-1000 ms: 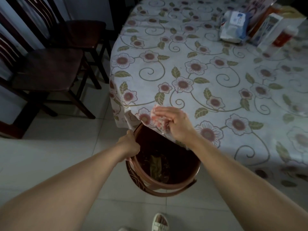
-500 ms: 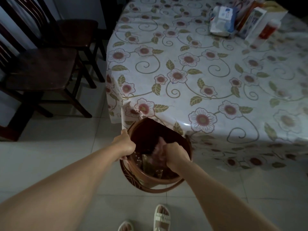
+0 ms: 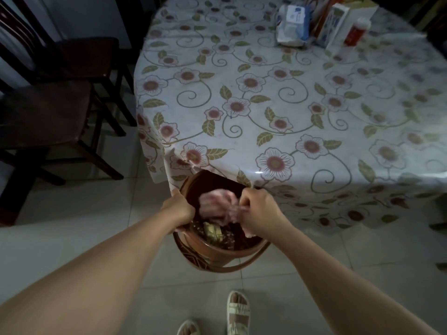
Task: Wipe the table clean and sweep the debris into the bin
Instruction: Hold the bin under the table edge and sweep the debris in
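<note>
A brown bin (image 3: 212,250) with a loose handle hangs just below the near edge of the table (image 3: 278,112), which wears a white flowered cloth. My left hand (image 3: 177,207) grips the bin's left rim. My right hand (image 3: 260,211) holds a pink wiping cloth (image 3: 215,206) over the bin's mouth; the cloth is blurred by motion. Yellowish scraps and crumbs (image 3: 214,232) lie inside the bin.
Dark wooden chairs (image 3: 46,112) stand to the left of the table. A blue-and-white wipes pack (image 3: 292,25), boxes (image 3: 338,22) and a red-and-white bottle (image 3: 356,32) sit at the table's far side. My sandalled feet (image 3: 238,310) stand on the pale floor tiles.
My right hand carried the cloth off the table's edge and down over the bin, where it now moves blurred. My left hand kept its hold on the bin's rim.
</note>
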### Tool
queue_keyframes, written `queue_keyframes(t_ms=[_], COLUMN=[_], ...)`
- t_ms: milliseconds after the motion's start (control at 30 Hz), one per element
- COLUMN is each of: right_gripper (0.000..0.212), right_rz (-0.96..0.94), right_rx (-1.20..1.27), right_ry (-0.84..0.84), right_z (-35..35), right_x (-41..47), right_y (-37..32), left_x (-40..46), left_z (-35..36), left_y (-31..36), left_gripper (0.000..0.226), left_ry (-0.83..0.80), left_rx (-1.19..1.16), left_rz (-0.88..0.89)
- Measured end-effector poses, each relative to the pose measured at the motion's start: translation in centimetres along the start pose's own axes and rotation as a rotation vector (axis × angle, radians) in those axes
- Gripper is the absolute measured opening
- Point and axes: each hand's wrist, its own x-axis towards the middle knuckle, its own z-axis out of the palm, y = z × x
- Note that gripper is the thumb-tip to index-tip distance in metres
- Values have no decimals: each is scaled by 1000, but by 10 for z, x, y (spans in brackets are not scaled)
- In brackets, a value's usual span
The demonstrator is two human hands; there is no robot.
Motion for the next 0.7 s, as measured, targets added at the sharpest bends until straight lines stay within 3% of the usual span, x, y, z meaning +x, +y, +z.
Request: queue_keyframes(t_ms=[133, 267, 333, 467, 600, 700], right_gripper=[9, 43, 49, 14, 15, 12], right_rz=[109, 242, 280, 281, 197, 139], right_rx=[168, 219, 148, 202, 202, 91], right_ry=[213, 327, 337, 500, 574, 482], right_z=[-60, -94, -87, -45, -25, -19], right_x=[-8, 6, 17, 26, 24, 33], right_y=[16, 42, 49, 28, 0, -4], left_x=[0, -1, 0, 6, 19, 25], left_z=[1, -2, -4, -10, -17, -23], left_y=[1, 4, 5, 2, -3, -5], left_gripper=[55, 51, 54, 62, 62, 56], left_ry=[-37, -21, -23, -38, -37, -47], left_rx=[-33, -23, -17, -14, -34, -40], left_rz=[44, 39, 27, 9, 21, 31])
